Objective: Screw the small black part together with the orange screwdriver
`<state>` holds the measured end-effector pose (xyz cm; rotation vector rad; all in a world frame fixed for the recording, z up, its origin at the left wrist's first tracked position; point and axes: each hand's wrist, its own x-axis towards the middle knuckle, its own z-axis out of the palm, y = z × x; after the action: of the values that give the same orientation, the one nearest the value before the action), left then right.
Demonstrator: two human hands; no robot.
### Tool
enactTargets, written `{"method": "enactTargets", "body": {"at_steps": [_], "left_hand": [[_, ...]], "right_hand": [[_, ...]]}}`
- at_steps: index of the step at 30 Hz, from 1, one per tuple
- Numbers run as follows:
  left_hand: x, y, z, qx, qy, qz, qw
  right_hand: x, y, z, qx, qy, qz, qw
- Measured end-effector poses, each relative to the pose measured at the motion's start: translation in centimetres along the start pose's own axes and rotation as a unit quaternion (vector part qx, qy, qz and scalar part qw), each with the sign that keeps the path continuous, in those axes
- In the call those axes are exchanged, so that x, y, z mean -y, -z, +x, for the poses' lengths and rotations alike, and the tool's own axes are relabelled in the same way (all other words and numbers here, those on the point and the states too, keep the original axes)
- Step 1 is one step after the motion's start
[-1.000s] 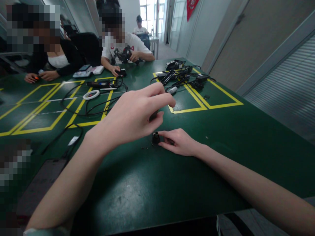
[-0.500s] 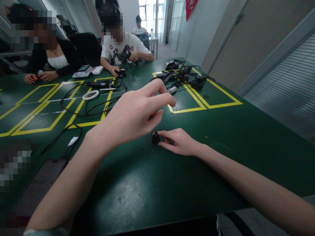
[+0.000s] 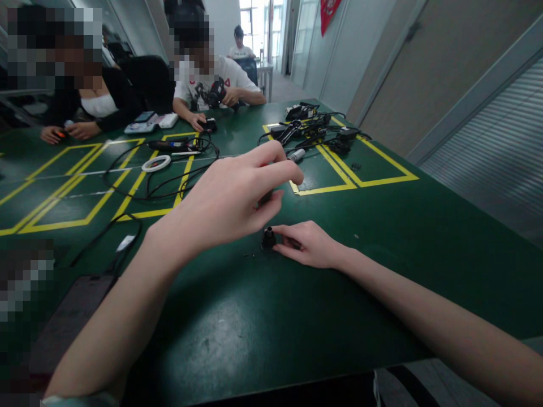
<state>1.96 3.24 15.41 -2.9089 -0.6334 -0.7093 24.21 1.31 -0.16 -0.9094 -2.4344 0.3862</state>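
My left hand hovers above the green table, thumb and fingers pinched on a small dark thing that is mostly hidden by the fingers. Just below and to the right of it, my right hand rests on the table. Its fingertips grip a small black cylindrical part that stands upright on the surface. A few tiny dark specks lie on the table to the left of the part.
Black cables and a white ring lie in yellow-taped boxes at the left. A pile of black adapters and a silver cylinder sit beyond my hands. A flat dark device lies near left. Two people work at the far side.
My left hand's fingers shifted slightly around the pinched thing; a red glint seen between them half a second ago no longer shows. My right hand stays on the black part.
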Motion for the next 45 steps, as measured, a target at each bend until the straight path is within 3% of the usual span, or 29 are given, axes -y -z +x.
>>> {"method": "enactTargets", "body": {"at_steps": [36, 45], "left_hand": [[-0.53, 0.51, 0.10, 0.018, 0.016, -0.027, 0.999], [-0.19, 0.49, 0.09, -0.003, 0.016, -0.007, 1.000]], "right_hand": [[-0.06, 0.10, -0.06, 0.011, -0.008, 0.019, 1.000], [-0.12, 0.04, -0.09, 0.000, -0.001, 0.011, 1.000]]}}
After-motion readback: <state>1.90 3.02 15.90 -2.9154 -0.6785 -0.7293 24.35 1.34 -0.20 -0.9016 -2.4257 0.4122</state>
